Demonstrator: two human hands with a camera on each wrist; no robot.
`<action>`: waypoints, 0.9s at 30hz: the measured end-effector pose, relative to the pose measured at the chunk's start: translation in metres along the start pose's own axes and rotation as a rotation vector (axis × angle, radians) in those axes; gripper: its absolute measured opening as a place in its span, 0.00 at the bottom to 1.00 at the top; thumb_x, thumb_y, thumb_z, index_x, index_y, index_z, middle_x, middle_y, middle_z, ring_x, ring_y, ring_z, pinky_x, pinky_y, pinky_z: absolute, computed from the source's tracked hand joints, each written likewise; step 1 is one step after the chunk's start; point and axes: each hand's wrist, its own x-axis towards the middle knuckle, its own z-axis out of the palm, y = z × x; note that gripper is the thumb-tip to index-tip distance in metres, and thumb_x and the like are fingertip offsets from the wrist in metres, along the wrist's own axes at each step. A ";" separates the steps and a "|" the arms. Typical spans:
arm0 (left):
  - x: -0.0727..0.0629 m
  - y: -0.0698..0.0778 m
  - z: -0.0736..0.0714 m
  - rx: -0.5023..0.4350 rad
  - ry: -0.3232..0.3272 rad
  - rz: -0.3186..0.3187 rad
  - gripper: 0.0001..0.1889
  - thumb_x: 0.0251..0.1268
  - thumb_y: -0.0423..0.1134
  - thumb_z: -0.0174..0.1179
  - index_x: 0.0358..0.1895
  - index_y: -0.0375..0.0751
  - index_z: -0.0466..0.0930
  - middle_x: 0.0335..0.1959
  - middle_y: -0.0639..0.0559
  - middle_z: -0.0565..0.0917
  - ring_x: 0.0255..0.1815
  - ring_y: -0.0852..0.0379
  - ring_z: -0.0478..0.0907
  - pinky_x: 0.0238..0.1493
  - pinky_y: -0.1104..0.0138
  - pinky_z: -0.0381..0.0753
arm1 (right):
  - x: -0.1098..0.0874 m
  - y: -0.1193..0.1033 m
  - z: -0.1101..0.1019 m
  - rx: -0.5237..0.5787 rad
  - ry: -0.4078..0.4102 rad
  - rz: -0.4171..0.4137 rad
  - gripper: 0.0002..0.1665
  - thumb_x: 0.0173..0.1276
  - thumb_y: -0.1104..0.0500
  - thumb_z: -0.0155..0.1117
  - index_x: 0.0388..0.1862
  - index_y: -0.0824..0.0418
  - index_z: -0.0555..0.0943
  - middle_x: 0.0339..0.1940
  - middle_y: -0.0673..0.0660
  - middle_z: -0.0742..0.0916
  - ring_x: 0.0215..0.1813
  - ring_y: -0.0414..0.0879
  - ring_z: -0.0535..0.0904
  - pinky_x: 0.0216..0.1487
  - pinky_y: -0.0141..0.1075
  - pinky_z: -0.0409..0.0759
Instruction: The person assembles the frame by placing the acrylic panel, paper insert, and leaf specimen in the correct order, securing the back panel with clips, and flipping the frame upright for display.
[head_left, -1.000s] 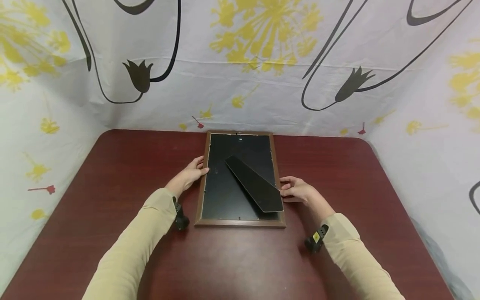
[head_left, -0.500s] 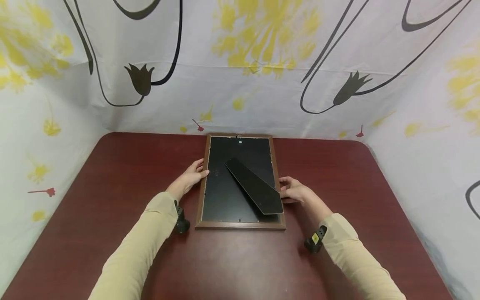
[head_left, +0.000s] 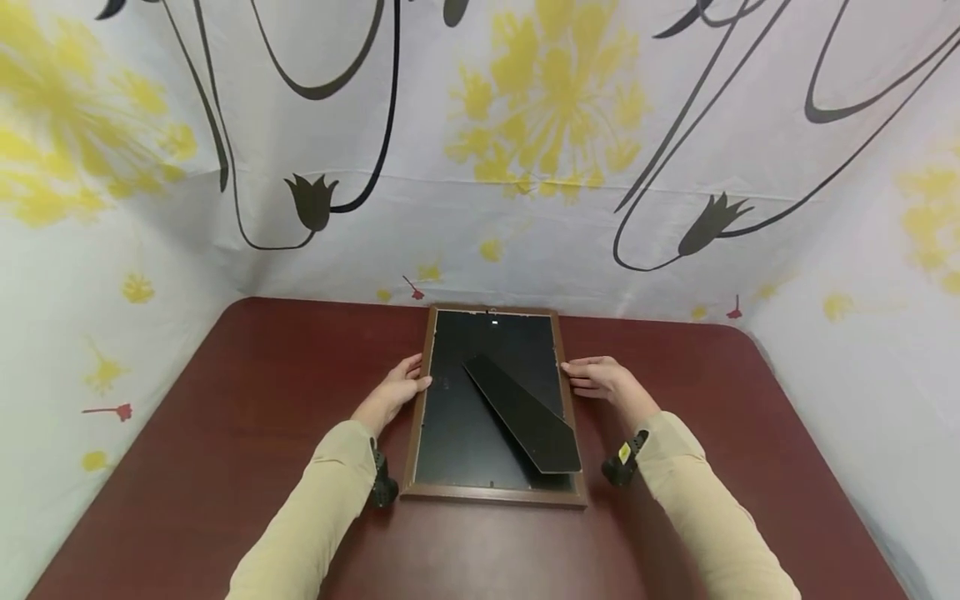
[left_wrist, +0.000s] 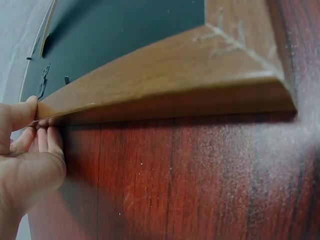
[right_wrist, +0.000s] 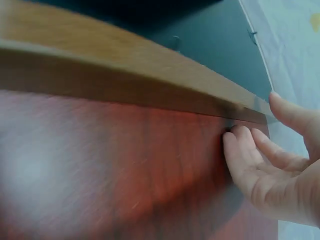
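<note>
A brown wooden picture frame [head_left: 491, 493] lies face down on the table, its black backing board [head_left: 450, 433] showing. Across the board slants a black easel leg [head_left: 525, 417], whose wide end reaches the lower right edge. My left hand [head_left: 393, 392] grips the frame's left side. The left wrist view shows that thumb on top of the wooden edge [left_wrist: 150, 75] and the fingertips at its underside. On the opposite side, above the leg's wide end, my right hand [head_left: 607, 379] holds the edge between thumb and fingers. In the right wrist view its fingertips [right_wrist: 232, 140] meet the frame's lower side.
The dark red wooden table [head_left: 300, 350] has rounded far corners. A white cloth [head_left: 420, 217] with yellow and dark flower prints hangs behind it and along both sides. Small black cameras [head_left: 384, 487] are strapped to both wrists.
My right hand has moved up along the frame's right edge, away from the easel leg. The left hand keeps its hold. The head view has tilted upward, so everything appears lower.
</note>
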 end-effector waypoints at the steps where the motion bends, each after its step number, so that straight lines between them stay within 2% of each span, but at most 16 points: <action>1: -0.001 -0.001 0.001 0.007 0.001 -0.002 0.32 0.67 0.31 0.48 0.71 0.38 0.45 0.72 0.36 0.50 0.73 0.43 0.47 0.72 0.52 0.51 | 0.005 0.000 0.000 0.019 0.014 0.007 0.34 0.68 0.55 0.55 0.67 0.70 0.59 0.61 0.64 0.74 0.64 0.54 0.70 0.64 0.43 0.71; 5: 0.000 -0.005 0.003 0.000 0.008 -0.012 0.31 0.67 0.31 0.49 0.71 0.39 0.47 0.72 0.37 0.51 0.73 0.42 0.48 0.72 0.51 0.50 | 0.021 -0.001 0.000 0.075 0.060 0.012 0.33 0.67 0.57 0.56 0.67 0.68 0.61 0.45 0.51 0.81 0.55 0.48 0.75 0.63 0.43 0.71; 7: 0.000 -0.005 0.003 -0.006 0.011 -0.012 0.32 0.66 0.31 0.49 0.71 0.39 0.47 0.72 0.37 0.51 0.73 0.42 0.48 0.72 0.50 0.51 | 0.028 -0.004 -0.001 0.080 0.074 0.008 0.32 0.67 0.57 0.57 0.66 0.68 0.62 0.41 0.49 0.81 0.56 0.48 0.75 0.63 0.44 0.71; 9: 0.001 -0.005 0.002 -0.016 0.014 -0.012 0.32 0.66 0.30 0.49 0.71 0.39 0.47 0.72 0.38 0.50 0.73 0.43 0.48 0.72 0.51 0.51 | 0.034 -0.008 -0.001 0.068 0.082 0.009 0.33 0.66 0.56 0.57 0.67 0.67 0.62 0.45 0.51 0.80 0.60 0.52 0.73 0.63 0.44 0.71; 11: 0.001 -0.004 0.001 -0.017 0.019 -0.006 0.32 0.66 0.30 0.49 0.71 0.39 0.47 0.72 0.38 0.50 0.73 0.43 0.48 0.72 0.51 0.52 | 0.039 -0.013 -0.001 0.047 0.077 0.012 0.33 0.67 0.56 0.57 0.68 0.66 0.61 0.53 0.56 0.79 0.64 0.54 0.69 0.63 0.43 0.72; 15: 0.004 -0.003 0.000 -0.014 0.022 0.000 0.32 0.65 0.29 0.49 0.70 0.38 0.47 0.72 0.38 0.50 0.73 0.43 0.48 0.72 0.51 0.52 | 0.045 -0.018 -0.005 0.019 0.035 0.040 0.35 0.67 0.56 0.55 0.69 0.65 0.58 0.66 0.61 0.70 0.69 0.55 0.63 0.63 0.42 0.71; 22: 0.007 -0.001 0.000 -0.016 0.037 -0.030 0.32 0.64 0.27 0.50 0.70 0.38 0.48 0.71 0.38 0.52 0.72 0.43 0.50 0.72 0.53 0.52 | 0.053 -0.031 -0.011 -0.037 -0.044 0.088 0.37 0.67 0.58 0.55 0.71 0.65 0.53 0.67 0.62 0.67 0.65 0.53 0.67 0.61 0.39 0.73; 27: 0.011 0.002 -0.002 -0.020 0.038 -0.061 0.32 0.64 0.27 0.51 0.70 0.40 0.49 0.71 0.40 0.53 0.73 0.45 0.50 0.72 0.54 0.52 | 0.061 -0.040 -0.015 -0.087 -0.066 0.111 0.39 0.66 0.61 0.56 0.71 0.65 0.51 0.63 0.62 0.67 0.62 0.52 0.68 0.63 0.40 0.72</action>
